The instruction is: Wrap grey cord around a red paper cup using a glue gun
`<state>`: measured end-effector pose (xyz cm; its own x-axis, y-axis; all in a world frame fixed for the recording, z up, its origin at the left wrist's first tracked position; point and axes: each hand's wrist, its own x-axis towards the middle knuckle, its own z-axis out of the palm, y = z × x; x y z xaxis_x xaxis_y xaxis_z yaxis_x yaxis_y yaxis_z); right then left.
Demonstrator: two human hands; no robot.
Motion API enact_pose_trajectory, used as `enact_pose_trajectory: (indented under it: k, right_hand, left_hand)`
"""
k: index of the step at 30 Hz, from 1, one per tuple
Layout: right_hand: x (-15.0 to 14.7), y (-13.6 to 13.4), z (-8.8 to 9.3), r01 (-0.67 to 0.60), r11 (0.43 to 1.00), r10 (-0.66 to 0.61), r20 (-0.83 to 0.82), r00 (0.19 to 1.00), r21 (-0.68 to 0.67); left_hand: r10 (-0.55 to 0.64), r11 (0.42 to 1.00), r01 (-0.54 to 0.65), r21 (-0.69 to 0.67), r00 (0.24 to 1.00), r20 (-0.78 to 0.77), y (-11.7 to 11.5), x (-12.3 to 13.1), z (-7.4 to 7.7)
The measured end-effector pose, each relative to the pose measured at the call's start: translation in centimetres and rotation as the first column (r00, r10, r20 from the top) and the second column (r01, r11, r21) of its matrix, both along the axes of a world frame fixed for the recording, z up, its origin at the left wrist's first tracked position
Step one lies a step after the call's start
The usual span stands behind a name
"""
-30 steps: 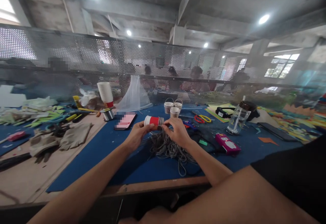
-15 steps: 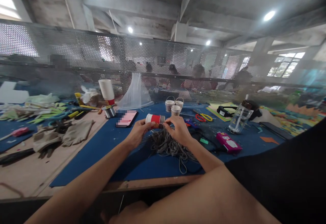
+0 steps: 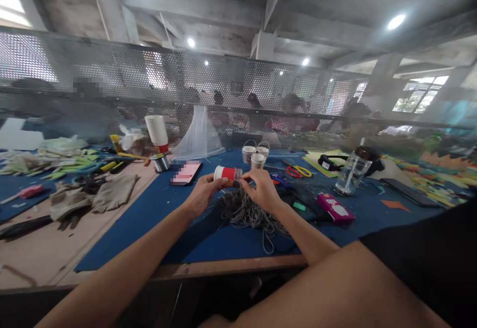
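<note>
In the head view, my left hand (image 3: 203,194) is wrapped round a red and white paper cup (image 3: 222,173) lying on its side, its base end to the right. Grey cord shows against that right end, and my right hand (image 3: 262,189) pinches there with thumb and forefinger, apparently on the cord. Below both hands a loose tangle of grey cord (image 3: 249,213) rests on the blue mat (image 3: 149,233). Just beyond my right hand stand several small cups with loop handles (image 3: 258,160).
Left of the mat are a phone (image 3: 186,173), a wire spool (image 3: 161,163), stacked paper cups (image 3: 155,130) and work gloves (image 3: 115,193). To the right lie scissors (image 3: 294,171), a magenta box (image 3: 335,208) and a glass bottle (image 3: 350,174). A perforated screen (image 3: 231,79) stands behind, people beyond it.
Both hands keep their hold at the cup with almost no movement. My right upper arm and dark sleeve have shifted down and to the right.
</note>
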<state>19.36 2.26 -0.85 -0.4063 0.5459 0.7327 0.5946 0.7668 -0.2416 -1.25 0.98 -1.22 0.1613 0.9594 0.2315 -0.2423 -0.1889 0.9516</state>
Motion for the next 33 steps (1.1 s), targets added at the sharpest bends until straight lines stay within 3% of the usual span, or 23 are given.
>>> enact_pose_trajectory:
  k: [33]
  right_hand:
    - [-0.19,0.35,-0.45,0.009,1.0,-0.008,-0.021,1.0,0.016]
  left_hand:
    - [0.024,1.0,-0.024,0.003,0.999,-0.026,0.07,-0.18,-0.1]
